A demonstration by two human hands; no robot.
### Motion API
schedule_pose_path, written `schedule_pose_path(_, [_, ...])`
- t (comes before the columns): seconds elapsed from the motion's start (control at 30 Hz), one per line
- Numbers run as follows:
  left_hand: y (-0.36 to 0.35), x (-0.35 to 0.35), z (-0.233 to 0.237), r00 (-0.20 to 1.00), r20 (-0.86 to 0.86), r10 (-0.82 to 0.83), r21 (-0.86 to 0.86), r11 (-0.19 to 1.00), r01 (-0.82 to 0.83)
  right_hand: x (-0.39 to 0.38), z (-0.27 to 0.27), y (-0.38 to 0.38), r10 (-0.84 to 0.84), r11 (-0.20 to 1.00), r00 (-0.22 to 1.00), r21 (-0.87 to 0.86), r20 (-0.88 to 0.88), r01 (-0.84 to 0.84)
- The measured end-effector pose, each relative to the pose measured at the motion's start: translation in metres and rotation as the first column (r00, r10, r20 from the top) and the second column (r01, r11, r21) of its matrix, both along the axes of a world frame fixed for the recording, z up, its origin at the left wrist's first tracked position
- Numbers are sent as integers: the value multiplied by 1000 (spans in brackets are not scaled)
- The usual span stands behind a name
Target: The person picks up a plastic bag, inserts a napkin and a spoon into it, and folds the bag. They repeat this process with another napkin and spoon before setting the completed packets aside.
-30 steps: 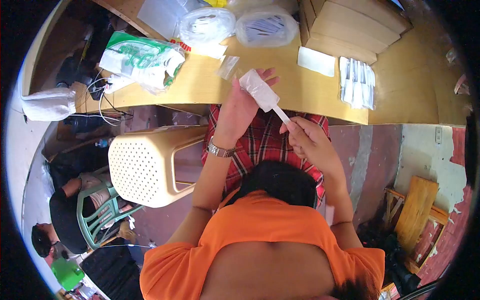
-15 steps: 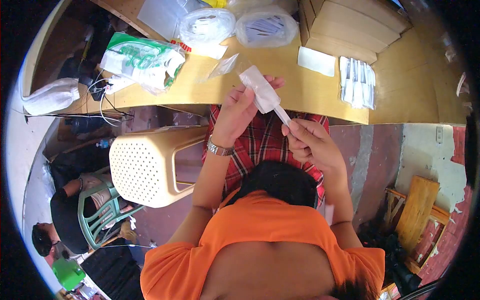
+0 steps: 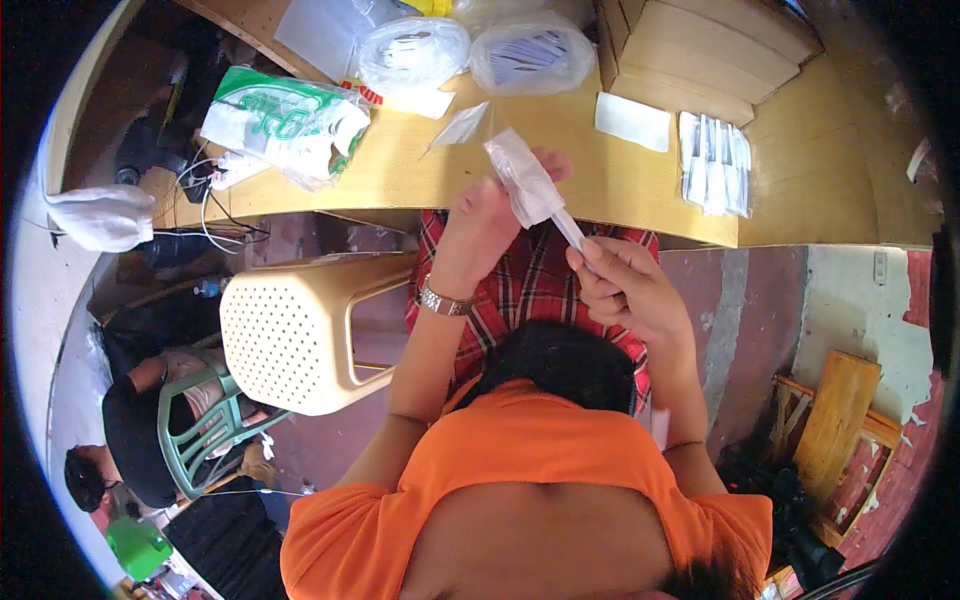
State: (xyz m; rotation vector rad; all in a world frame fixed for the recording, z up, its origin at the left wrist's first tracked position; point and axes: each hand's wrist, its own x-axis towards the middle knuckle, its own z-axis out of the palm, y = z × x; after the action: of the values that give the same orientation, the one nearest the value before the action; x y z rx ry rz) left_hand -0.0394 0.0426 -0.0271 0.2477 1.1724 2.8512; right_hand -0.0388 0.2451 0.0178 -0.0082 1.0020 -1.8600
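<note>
No text, brand or number can be read with certainty.

1. Plastic bag on the worktop: large green lettering and a green logo on white, creased and folded over. The characters cannot be made out.
2. Red strip just beside that bag: pale characters on red, too small to read.
3. Two round clear packs at the far edge: dark printed lines show through the film but are illegible.
4. White packet, gripped by the left hand and pinched at its narrow end by the right hand: its marking cannot be told.
5. Wristwatch: the dial cannot be read.
</note>
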Motion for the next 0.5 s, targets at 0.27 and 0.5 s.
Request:
schedule_pose_path(0.27, [-6, -3, 8, 1000, -1, 13, -73, 997, -13, 1, -1, -2, 16, 999, 1000, -29, 11, -15])
schedule_pose_path(0.5, [4, 1, 2, 999, 2, 50, -66, 997, -50, 2, 1, -2, -3, 1000, 1000, -29, -19, 2])
